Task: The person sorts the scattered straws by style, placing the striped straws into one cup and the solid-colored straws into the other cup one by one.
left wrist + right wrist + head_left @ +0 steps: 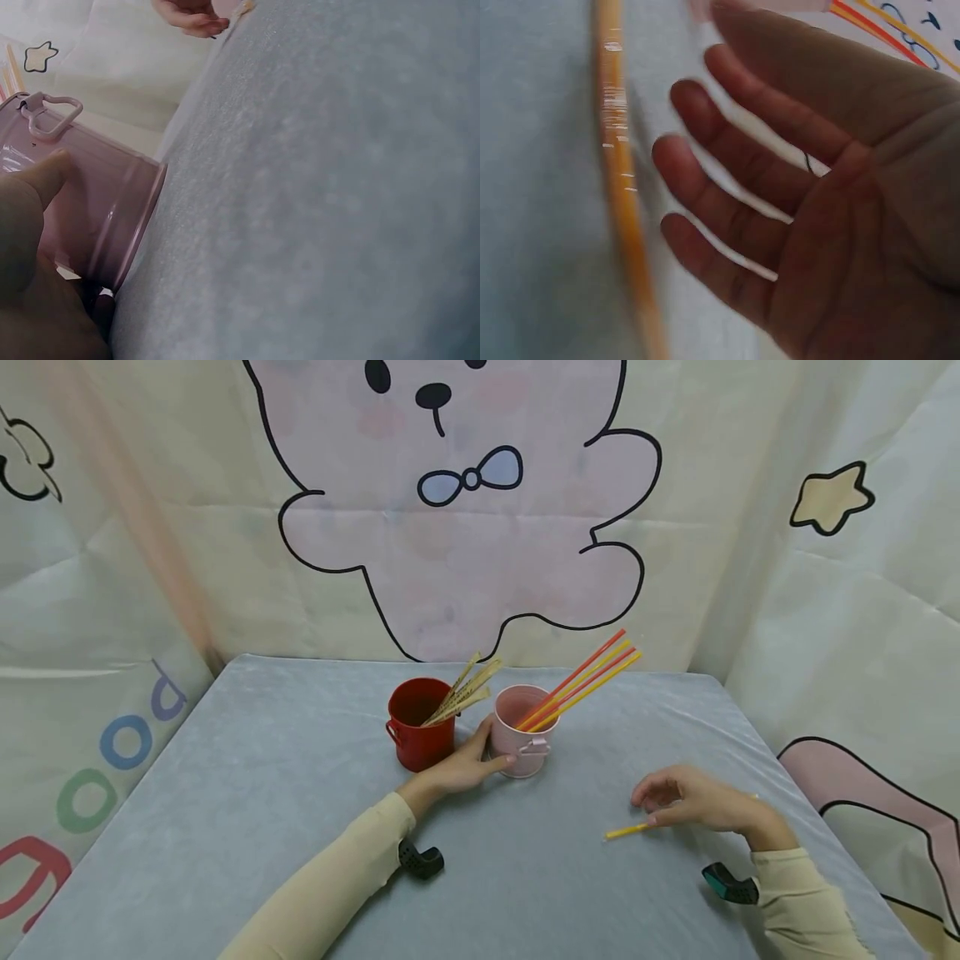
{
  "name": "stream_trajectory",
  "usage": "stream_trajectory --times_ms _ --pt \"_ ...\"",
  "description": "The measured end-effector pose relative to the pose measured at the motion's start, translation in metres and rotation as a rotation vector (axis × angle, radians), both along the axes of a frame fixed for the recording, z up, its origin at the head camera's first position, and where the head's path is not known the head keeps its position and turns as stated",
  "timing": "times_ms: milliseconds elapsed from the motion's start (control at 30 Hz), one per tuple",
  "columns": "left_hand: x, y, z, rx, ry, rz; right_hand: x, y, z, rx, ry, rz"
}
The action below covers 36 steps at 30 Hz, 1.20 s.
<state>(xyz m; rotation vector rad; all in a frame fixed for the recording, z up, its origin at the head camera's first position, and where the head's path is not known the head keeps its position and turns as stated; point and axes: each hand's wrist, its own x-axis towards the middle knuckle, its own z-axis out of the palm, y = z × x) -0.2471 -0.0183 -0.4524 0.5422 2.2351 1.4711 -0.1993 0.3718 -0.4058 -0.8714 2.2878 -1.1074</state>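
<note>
My left hand [461,767] holds the side of a small pink metal bucket [517,745], its thumb across the front below a small handle. Several orange and yellow straws [581,685] lean out of that bucket to the right. On the right, my right hand [690,797] hovers over a yellow straw [626,832] that lies on the cloth. In the right wrist view its fingers [727,161] are loosely bent and apart from the straw [619,150], which seems to be in a clear, printed wrapper. The hand hides the straw's middle in the head view.
Left of the pink bucket stands a red bucket [420,735] with several narrow, beige paper-wrapped sticks [465,693] in it. A grey-blue cloth [247,760] covers the table. Behind it hangs a printed curtain [712,460]. Dark devices [422,860] sit at both wrists.
</note>
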Motion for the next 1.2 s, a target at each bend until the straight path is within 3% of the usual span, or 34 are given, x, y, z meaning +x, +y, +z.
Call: stream_trajectory --times_ms 167,400,567,667,867,1200 --pt "-0.001 0.000 -0.001 0.001 -0.001 0.001 -0.003 -0.006 -0.006 0.002 -0.045 0.039" --pt "-0.002 0.000 0.000 0.009 0.006 -0.006 0.000 -0.013 -0.012 0.014 0.071 0.050" --pt "0.000 0.001 0.001 0.008 -0.003 -0.002 0.002 -0.013 -0.011 0.041 0.090 0.041" --pt "0.000 0.002 0.001 0.003 -0.003 0.002 0.003 -0.012 -0.005 0.051 0.137 0.011" --pt "-0.001 0.004 0.000 -0.012 0.002 0.004 0.009 -0.018 0.015 0.021 0.322 -0.092" --pt "0.000 0.001 0.002 -0.008 -0.005 0.012 0.008 -0.047 0.053 -0.056 0.469 -0.209"
